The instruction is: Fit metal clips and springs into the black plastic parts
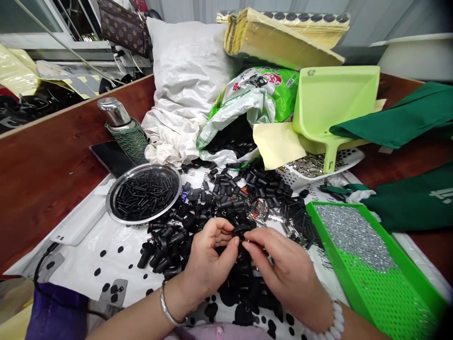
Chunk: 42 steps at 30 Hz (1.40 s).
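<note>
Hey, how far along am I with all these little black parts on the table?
Looks set aside: the steel bowl holds a layer of small black pieces. In hand: your left hand and right hand pinch one black piece together at the fingertips. Left, seemingly: the big loose pile of black parts behind them, plus the green tray half covered in small metal bits.

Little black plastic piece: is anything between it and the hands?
Nothing visible does. The fingers of the left hand and right hand pinch the small black plastic piece directly, above the pile of black plastic parts.
</note>
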### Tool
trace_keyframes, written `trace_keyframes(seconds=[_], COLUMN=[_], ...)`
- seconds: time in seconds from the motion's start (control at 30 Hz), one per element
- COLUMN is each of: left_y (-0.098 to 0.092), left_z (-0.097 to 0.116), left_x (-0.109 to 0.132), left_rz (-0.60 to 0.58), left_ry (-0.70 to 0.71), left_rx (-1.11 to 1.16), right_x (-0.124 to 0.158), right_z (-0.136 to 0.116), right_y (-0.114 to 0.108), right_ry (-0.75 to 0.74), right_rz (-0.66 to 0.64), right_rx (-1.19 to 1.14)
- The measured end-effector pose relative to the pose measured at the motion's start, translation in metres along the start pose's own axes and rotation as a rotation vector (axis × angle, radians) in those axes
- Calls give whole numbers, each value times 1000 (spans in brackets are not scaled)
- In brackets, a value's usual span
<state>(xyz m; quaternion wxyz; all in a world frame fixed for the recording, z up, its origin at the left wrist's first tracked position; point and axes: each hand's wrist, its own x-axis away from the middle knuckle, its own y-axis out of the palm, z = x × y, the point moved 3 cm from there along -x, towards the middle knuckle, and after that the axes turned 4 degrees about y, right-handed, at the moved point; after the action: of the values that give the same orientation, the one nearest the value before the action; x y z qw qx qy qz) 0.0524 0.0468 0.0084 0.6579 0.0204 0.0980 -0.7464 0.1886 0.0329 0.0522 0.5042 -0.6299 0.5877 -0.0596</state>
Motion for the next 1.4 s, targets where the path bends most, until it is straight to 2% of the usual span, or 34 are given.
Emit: trace_keyframes(seconds=[0.1, 0.2, 0.33, 0.47, 0.6, 0.87, 1.0, 1.1, 1.2, 1.3, 1.4], left_y=[2, 4, 3, -3, -6, -5, -13, -32, -57, -74, -79], left_z=[-3, -3, -3, -5, -7, -12, -4, 7, 17, 12, -10], left_x=[1, 3, 0, -7, -8, -1, -4, -19, -52, -97, -141], left_rz=[26, 19, -16, -47, -139, -138, -231, -243, -199, -218, -250], left_ry=[-45, -71, -174, -335, -392, -430, -425, -317, -118, 51, 42], left_rx=[98, 187, 429, 598, 602, 628, 457, 196, -179, -618, -774], right_x=[-2, -3, -2, 2, 4, -1, -1, 0, 4, 10, 13], right_z=[6, 10, 11, 9, 10, 12, 21, 32, 42, 49, 54], right_y=[2, 4, 6, 11, 13, 13, 5, -8, -23, -33, -35], right_ry=[100, 112, 75, -23, 3, 36, 43, 113, 227, 308, 312], right_rz=[22, 67, 106, 59, 70, -9, 5, 26, 87, 133, 156], right_rx=[-93, -102, -120, -128, -131, -190, -164, -187, -213, -219, -230])
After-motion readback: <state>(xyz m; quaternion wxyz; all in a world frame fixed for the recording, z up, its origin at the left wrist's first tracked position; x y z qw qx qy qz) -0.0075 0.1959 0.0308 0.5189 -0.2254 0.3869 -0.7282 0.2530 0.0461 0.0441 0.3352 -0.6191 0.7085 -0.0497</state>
